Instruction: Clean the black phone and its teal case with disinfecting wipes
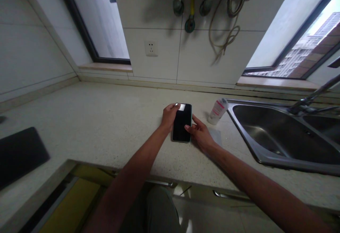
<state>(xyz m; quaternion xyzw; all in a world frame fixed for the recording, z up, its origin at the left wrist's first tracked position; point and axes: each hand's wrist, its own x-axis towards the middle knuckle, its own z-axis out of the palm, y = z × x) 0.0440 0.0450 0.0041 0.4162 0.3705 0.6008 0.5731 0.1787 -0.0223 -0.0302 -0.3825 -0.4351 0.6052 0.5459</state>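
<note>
A dark-screened smartphone (182, 122) is held between both hands over the pale countertop (127, 119), its screen facing up. My left hand (169, 115) grips its upper left edge, thumb resting on the bright reflection at the top of the glass. Along the lower right edge, my right hand (199, 131) is closed on the phone, with the thumb over the screen. Partly behind the right hand lies a thin greyish flat piece (215, 136) on the counter; I cannot make out what it is. The fingers under the phone are hidden.
A white tube with pink print (218, 111) stands upright, slightly tilted, beside the steel sink (241, 144). A faucet (305, 103) rises behind the sink. At far left lies a black flat panel (21, 153). A wall socket (151, 48) and hanging hoses (177, 3) are on the wall.
</note>
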